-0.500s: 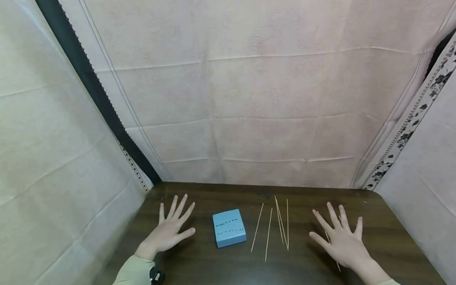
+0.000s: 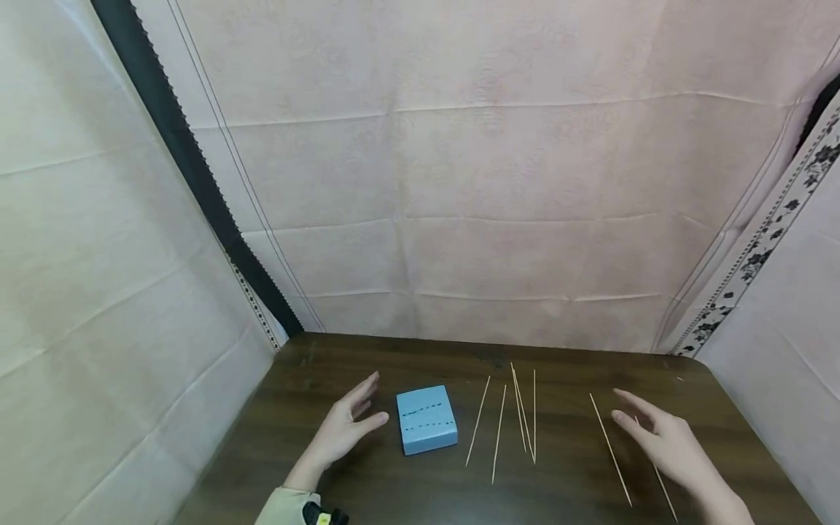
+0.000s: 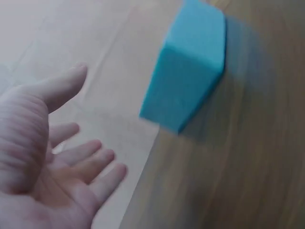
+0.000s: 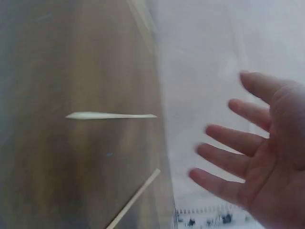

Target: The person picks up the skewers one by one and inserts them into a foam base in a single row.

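Head view: left hand (image 2: 343,432) and right hand (image 2: 679,446), splayed flat earlier, are now turning edge-on, left nearing the blue block (image 2: 426,419), lower centre, right exposing two thin sticks (image 2: 611,450), lower right. Wrist views: fingers (image 4: 236,138) are extending loosely, slightly apart. Brown table (image 2: 400,492) is filling the lower frame; pale creased cloth (image 2: 492,168) is hanging above.

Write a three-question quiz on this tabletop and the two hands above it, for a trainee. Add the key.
1. True or false: the right hand holds nothing.

2. Which of these is beside the left hand in the head view?
A. a mug
B. a blue block
C. a pair of scissors

3. Fill in: thin, pale ____ lie on the table between the block and the right hand.

Key:
1. True
2. B
3. sticks
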`<state>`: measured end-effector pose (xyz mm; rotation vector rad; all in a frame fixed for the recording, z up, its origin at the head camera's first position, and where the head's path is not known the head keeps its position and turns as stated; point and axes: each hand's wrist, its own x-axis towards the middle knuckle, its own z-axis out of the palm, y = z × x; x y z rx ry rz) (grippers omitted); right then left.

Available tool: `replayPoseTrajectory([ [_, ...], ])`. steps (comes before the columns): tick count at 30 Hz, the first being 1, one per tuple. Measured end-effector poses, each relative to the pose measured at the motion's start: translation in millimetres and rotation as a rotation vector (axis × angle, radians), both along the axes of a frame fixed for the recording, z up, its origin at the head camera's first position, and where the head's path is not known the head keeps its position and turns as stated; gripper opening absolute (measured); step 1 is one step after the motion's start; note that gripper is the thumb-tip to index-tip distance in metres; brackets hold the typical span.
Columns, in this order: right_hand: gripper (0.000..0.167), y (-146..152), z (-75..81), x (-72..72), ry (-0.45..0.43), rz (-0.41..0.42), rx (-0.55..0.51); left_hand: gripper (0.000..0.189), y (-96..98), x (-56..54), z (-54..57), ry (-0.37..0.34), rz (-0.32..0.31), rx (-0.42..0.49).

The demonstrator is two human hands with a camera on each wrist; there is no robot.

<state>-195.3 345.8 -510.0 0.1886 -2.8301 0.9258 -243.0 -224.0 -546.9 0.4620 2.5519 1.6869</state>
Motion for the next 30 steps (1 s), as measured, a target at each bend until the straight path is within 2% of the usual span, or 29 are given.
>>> replayPoseTrajectory([
  [3,0.066,15.7,-4.1,3.6,-0.073,-0.070,-0.085,0.092,13.1,1.7,-4.7,-0.075,-0.024,0.054],
  [9,0.068,34.1,-23.3,12.8,-0.254,-0.142,-0.428,0.115,30.5,6.3,-12.1,-0.122,-0.057,-0.035],
  [12,0.068,37.5,-30.9,15.5,-0.335,-0.153,-0.524,0.119,33.8,6.8,-13.2,-0.121,-0.064,-0.055],
  [16,0.066,39.4,-35.7,15.9,-0.386,-0.137,-0.515,0.120,34.5,5.6,-12.8,-0.113,-0.072,-0.063],
  [23,0.070,41.8,-37.1,15.2,-0.387,-0.146,-0.399,0.116,34.7,0.7,-18.2,-0.127,-0.078,-0.085],
  [26,0.072,44.1,-37.0,16.5,-0.406,-0.136,-0.401,0.114,34.3,-0.2,-20.4,-0.139,-0.076,-0.089],
  [30,0.071,49.3,-38.2,21.1,-0.439,-0.120,-0.419,0.112,33.8,0.7,-23.8,-0.158,-0.102,-0.061],
])
